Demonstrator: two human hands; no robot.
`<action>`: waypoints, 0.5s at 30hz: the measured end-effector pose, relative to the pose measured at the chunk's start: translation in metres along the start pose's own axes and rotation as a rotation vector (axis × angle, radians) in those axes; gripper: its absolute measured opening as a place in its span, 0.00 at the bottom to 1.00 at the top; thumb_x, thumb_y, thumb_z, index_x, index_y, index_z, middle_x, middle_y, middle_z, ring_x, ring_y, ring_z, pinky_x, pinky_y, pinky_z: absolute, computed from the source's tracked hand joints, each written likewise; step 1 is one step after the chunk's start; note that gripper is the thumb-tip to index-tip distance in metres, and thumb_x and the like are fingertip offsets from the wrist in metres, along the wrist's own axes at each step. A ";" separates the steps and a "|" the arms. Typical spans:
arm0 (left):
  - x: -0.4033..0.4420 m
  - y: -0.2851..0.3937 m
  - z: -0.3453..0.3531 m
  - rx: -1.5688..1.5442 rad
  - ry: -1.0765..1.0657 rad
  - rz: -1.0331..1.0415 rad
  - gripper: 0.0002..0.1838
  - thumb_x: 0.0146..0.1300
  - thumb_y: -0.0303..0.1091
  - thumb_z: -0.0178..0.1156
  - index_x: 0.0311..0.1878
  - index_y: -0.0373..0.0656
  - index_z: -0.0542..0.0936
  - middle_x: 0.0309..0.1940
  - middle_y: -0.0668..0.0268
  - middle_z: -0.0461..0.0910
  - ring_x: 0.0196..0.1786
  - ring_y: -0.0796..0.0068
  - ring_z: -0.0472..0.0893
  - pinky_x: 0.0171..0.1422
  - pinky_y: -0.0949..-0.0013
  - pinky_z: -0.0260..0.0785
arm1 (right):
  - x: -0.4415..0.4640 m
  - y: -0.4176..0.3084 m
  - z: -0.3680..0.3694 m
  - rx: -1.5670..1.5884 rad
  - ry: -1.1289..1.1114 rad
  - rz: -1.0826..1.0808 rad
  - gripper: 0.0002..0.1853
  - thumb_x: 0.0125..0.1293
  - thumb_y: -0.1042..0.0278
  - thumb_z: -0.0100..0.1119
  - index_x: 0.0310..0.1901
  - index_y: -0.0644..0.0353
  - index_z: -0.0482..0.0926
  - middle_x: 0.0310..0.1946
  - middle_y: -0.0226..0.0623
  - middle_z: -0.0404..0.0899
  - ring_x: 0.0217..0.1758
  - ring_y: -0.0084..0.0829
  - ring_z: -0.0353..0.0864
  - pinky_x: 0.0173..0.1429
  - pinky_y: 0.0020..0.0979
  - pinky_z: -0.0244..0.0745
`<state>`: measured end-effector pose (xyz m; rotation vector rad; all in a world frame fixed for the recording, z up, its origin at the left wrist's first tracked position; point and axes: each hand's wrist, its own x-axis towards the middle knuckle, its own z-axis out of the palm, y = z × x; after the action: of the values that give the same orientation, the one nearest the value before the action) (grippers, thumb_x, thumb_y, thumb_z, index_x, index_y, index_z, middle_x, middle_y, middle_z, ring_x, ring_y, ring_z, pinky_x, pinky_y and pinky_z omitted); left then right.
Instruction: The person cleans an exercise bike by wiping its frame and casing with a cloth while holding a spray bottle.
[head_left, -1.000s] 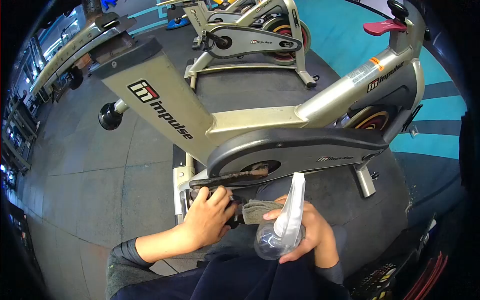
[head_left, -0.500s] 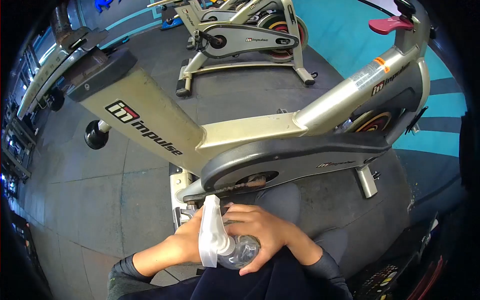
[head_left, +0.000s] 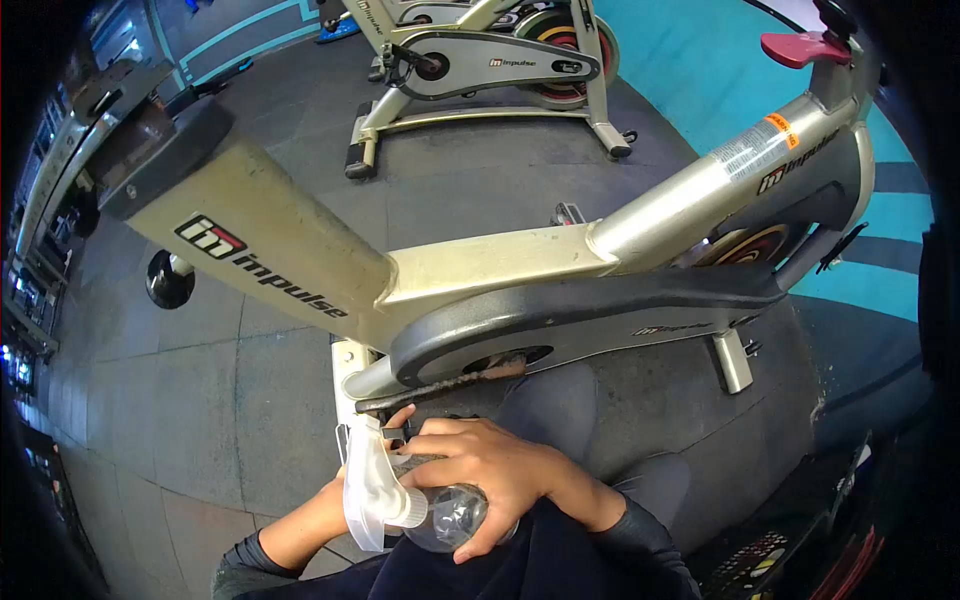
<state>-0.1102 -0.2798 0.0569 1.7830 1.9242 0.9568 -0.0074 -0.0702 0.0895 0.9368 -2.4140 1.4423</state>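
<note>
A clear spray bottle [head_left: 458, 518] with a white trigger head [head_left: 368, 490] is tilted in front of my body, its head towards the left. My right hand [head_left: 480, 465] is closed around the bottle, thumb on the near side and fingers over the top. Behind the spray head is my left hand [head_left: 333, 502], mostly hidden; one stretched finger shows beside the pedal [head_left: 398, 433] of the exercise bike. I cannot make out what its other fingers touch. The pedal's crank arm [head_left: 440, 387] runs just above both hands.
A silver Impulse exercise bike [head_left: 490, 262] stands directly before me, with its seat post [head_left: 270, 240] leaning left and a red lever [head_left: 805, 48] at upper right. Another bike [head_left: 490, 70] stands behind it. Grey floor tiles [head_left: 190, 400] extend to the left.
The spray bottle and my right hand have moved left and slightly down. My left hand has shifted left, now more covered by the spray head. The view has turned slightly.
</note>
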 end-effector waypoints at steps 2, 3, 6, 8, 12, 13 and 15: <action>0.009 0.010 -0.009 0.232 -0.048 0.098 0.25 0.52 0.50 0.64 0.54 0.54 0.82 0.55 0.66 0.79 0.72 0.45 0.64 0.76 0.36 0.46 | -0.002 0.007 0.002 0.010 0.006 0.007 0.41 0.35 0.39 0.75 0.48 0.62 0.80 0.52 0.49 0.75 0.49 0.48 0.73 0.50 0.43 0.70; 0.013 0.018 -0.012 0.247 -0.035 0.067 0.25 0.50 0.50 0.65 0.52 0.54 0.83 0.53 0.69 0.81 0.70 0.47 0.67 0.75 0.36 0.48 | -0.004 0.010 0.003 0.026 -0.003 0.011 0.42 0.35 0.38 0.75 0.48 0.64 0.80 0.52 0.51 0.75 0.50 0.49 0.73 0.52 0.43 0.70; 0.019 0.019 -0.007 0.232 -0.021 0.040 0.24 0.47 0.49 0.67 0.50 0.55 0.84 0.49 0.73 0.83 0.66 0.52 0.71 0.74 0.37 0.51 | -0.011 0.013 0.007 0.040 0.039 0.018 0.43 0.36 0.36 0.74 0.48 0.65 0.80 0.49 0.52 0.74 0.51 0.50 0.72 0.54 0.44 0.69; 0.019 0.019 -0.006 0.240 -0.012 0.019 0.23 0.49 0.50 0.65 0.50 0.56 0.84 0.49 0.74 0.83 0.65 0.56 0.72 0.75 0.37 0.50 | -0.014 0.017 0.013 0.039 0.072 -0.010 0.43 0.36 0.36 0.74 0.47 0.67 0.80 0.47 0.52 0.74 0.51 0.49 0.72 0.53 0.43 0.69; 0.023 0.016 -0.003 0.539 -0.065 0.205 0.21 0.46 0.44 0.66 0.45 0.48 0.85 0.51 0.60 0.81 0.63 0.48 0.73 0.72 0.41 0.55 | -0.020 0.018 0.017 0.033 0.056 0.032 0.43 0.35 0.34 0.73 0.45 0.65 0.79 0.43 0.45 0.74 0.47 0.46 0.71 0.49 0.43 0.69; 0.023 0.015 -0.002 0.638 -0.082 0.254 0.20 0.45 0.43 0.67 0.44 0.47 0.85 0.51 0.58 0.82 0.63 0.47 0.73 0.71 0.42 0.56 | -0.022 0.020 0.019 0.024 0.053 0.044 0.42 0.36 0.35 0.74 0.45 0.66 0.79 0.43 0.47 0.74 0.47 0.46 0.71 0.49 0.43 0.69; 0.021 0.009 0.003 0.459 -0.171 0.120 0.20 0.46 0.45 0.67 0.43 0.49 0.86 0.48 0.63 0.83 0.60 0.54 0.76 0.72 0.43 0.56 | -0.023 0.020 0.021 0.009 0.050 0.052 0.41 0.36 0.37 0.74 0.44 0.66 0.79 0.44 0.50 0.73 0.46 0.47 0.71 0.49 0.42 0.68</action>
<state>-0.1044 -0.2585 0.0650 2.1677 2.0596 0.3927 0.0019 -0.0717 0.0533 0.8352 -2.4145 1.4769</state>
